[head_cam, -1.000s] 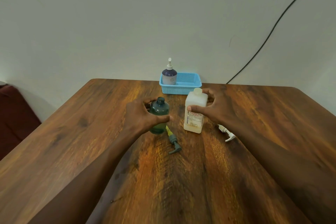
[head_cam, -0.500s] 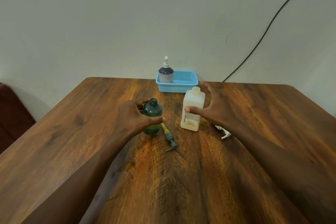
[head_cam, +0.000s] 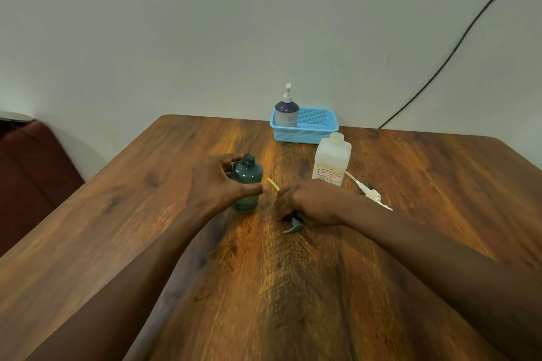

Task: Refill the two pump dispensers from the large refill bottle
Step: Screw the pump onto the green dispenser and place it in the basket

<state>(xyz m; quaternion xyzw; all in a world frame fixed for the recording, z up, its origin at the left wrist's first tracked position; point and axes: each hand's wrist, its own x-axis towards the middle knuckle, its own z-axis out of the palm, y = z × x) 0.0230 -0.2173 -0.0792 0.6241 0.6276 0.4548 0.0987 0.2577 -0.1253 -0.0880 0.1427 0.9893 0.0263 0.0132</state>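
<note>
Left hand [head_cam: 218, 182] is wrapped round the green bottle [head_cam: 246, 182], thumb across the front, and the bottle stands upright with its neck open. Right hand [head_cam: 305, 202] is down on the surface [head_cam: 293, 287], fingers curled over the green pump [head_cam: 293, 226]; the pump's yellow tube [head_cam: 273, 184] pokes out between the two hands.

The pump looks light and stiff at the collar, which is probably the place to grip it. The tube looks thin, bendy and likely slick with soap. The bottle is smooth plastic and could tip easily, so holding it round the body makes sense.

A second ago the right hand was on the refill bottle [head_cam: 333, 160]. It has since let go, and that bottle now stands free just beyond it.
</note>
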